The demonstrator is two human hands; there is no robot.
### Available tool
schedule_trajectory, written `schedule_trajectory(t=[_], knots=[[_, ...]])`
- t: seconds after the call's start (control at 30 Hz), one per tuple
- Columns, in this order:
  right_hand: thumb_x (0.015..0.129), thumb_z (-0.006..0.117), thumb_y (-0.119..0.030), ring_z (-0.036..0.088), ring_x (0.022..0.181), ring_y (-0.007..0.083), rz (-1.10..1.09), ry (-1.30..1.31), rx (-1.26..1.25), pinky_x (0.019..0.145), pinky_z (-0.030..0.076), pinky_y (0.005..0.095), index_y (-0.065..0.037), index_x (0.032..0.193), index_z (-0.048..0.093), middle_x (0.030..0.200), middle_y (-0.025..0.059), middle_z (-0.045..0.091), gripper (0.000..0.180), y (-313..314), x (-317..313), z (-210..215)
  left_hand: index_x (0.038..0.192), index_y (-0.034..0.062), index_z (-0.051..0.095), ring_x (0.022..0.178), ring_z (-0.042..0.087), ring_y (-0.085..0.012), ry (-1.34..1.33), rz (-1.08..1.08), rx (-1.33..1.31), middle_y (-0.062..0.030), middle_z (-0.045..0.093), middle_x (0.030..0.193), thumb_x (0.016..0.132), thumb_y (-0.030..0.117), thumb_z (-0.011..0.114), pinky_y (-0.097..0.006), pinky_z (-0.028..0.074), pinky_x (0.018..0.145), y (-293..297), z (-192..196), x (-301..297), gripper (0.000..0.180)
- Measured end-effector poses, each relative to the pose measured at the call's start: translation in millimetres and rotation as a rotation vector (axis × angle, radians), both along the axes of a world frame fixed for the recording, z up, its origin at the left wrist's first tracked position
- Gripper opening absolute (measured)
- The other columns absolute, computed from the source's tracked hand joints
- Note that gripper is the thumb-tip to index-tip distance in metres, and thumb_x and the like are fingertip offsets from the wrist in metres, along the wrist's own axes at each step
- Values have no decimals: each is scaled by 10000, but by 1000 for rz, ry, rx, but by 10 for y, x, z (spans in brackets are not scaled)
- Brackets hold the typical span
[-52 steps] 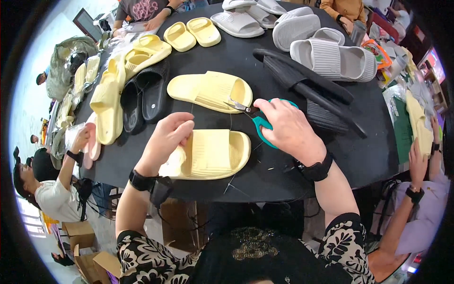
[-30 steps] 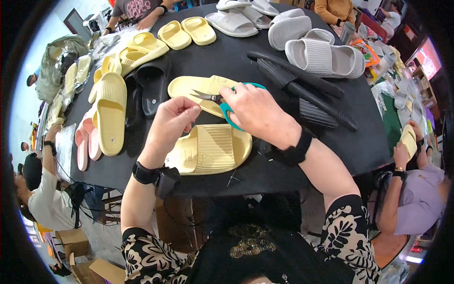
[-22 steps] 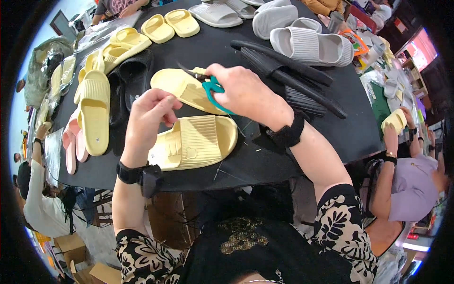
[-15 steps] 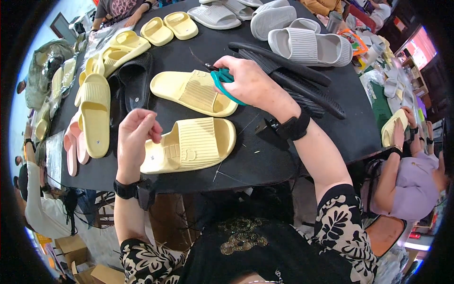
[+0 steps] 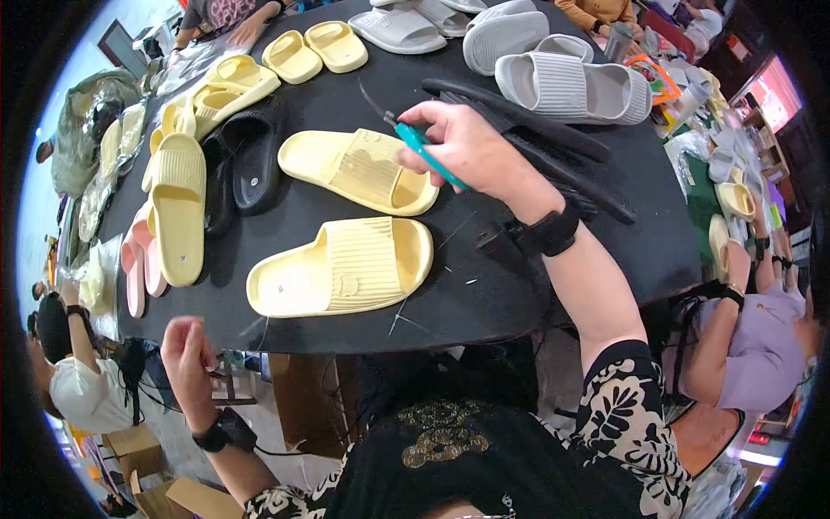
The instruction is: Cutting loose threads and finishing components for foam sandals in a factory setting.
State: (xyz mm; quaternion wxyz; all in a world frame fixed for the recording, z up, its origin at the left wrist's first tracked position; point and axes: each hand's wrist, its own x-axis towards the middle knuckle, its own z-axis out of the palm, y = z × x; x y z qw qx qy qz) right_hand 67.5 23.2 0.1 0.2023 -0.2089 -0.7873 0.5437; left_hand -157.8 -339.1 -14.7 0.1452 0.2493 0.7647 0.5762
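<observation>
My right hand (image 5: 471,147) is closed round a pair of scissors with teal handles (image 5: 432,162), their dark blades pointing up and away to the left. Below it lies a pale yellow slide sandal (image 5: 307,156), its strap partly behind my fingers. Nearer me rests a second yellow slide (image 5: 363,264), with a ribbed strap, toe to the right. My left hand (image 5: 186,355) hangs at the table's front edge, apart from the slides, with its fingers curled together. Whether they pinch anything small is hidden.
Black slides (image 5: 251,164) and more yellow ones (image 5: 179,208) stand at the left, with pink slides (image 5: 131,268) beside them. Grey slides (image 5: 553,82) are at the far right, black ones (image 5: 553,156) below them. Thread scraps (image 5: 402,316) litter the black table (image 5: 519,294). Other people work around it.
My left hand has moved from the near slide's heel down and left to the table edge. My right hand has turned the scissors, so the blades show more, with little shift in place.
</observation>
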Motion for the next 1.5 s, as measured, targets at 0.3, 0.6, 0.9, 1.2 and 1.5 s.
schedule_trajectory(t=[0.3,0.6,0.9,1.2,1.5], knots=[[791,693,-221,527,506,15,14,176,-200,384,386,142,6,1143,547,743,21,600,444,-132,-48,235,858,17,575,455,465,-63,93,178,-582,9,515,596,869,89,574,-223,371,398,-1550,-576,30,73],[780,695,-211,515,511,22,5,160,-226,379,374,150,25,1141,523,750,44,596,465,-334,141,411,1158,-20,518,886,574,-309,544,-59,-687,-188,536,1118,793,106,634,-350,476,766,-1153,-375,236,403],[786,690,-216,536,498,26,31,237,-343,374,402,152,30,1138,518,742,32,596,462,-285,349,388,1349,-22,346,1315,311,-330,886,-677,-465,-181,345,1408,684,144,745,-390,272,1076,1143,135,228,793],[797,708,-203,520,524,23,43,184,-390,417,434,165,15,1177,492,768,32,592,488,-213,568,343,1092,-23,543,1021,564,-282,772,-900,-327,-163,590,1060,712,64,685,-328,438,896,2231,-132,93,415],[771,659,-129,604,838,189,80,67,128,735,482,321,12,1150,469,909,157,606,447,-347,508,185,854,-12,500,744,545,-274,899,-295,61,-131,528,796,752,-71,561,-315,459,696,1867,266,368,133]])
